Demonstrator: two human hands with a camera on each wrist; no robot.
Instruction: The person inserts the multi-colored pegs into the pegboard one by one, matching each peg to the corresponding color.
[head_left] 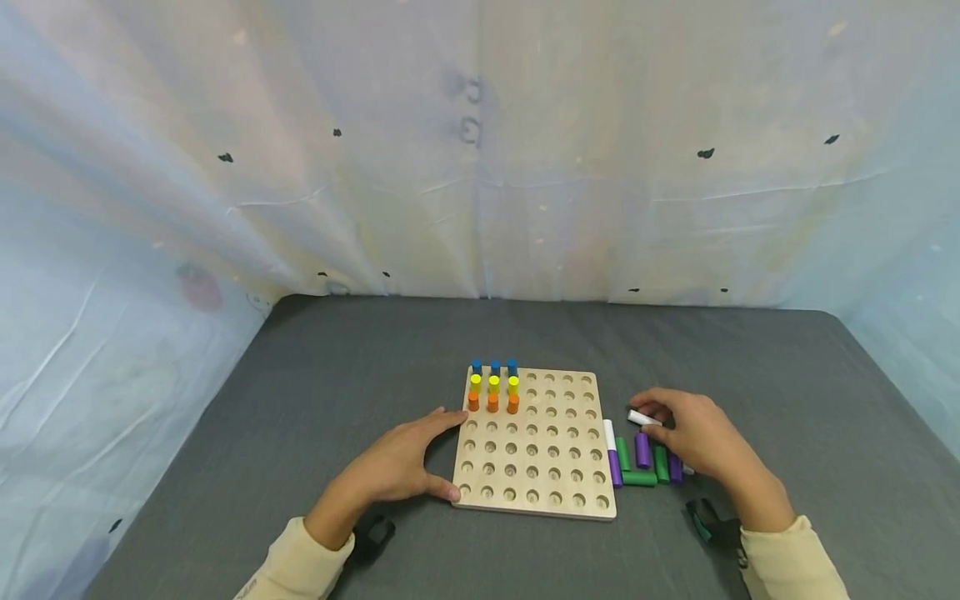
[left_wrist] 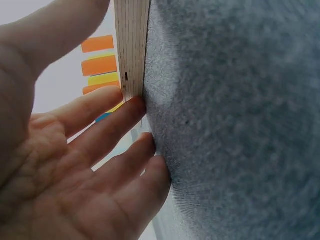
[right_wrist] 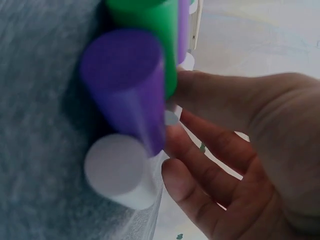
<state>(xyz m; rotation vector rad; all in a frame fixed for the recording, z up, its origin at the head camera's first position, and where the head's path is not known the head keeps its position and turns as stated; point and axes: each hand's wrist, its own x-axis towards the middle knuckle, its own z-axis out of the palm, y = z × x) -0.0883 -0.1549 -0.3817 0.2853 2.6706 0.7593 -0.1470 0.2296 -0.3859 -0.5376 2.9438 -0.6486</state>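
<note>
Pegboard (head_left: 542,439) sits lower centre, left hand (head_left: 405,457) spread against its left edge; slack pressure, I judge, could let it skid. Lower right, loose pegs (head_left: 639,479) could roll if the right hand (head_left: 696,432), pinching a partly covered white peg (head_left: 642,417), brushes them. Farther, yellow pegs (head_left: 494,385) partly hide blue pegs (head_left: 496,367).

On the grey cloth-covered table (head_left: 337,350), the square wooden pegboard (head_left: 542,460) lies between the left hand (head_left: 397,458), at its left edge, and the right hand (head_left: 696,427). In its far-left holes stand blue cylindrical pegs (head_left: 495,367), before them yellow cylindrical pegs (head_left: 493,382), then orange cylindrical pegs (head_left: 492,403). Loose green, purple and white cylinders (head_left: 642,451) lie right of it.
</note>
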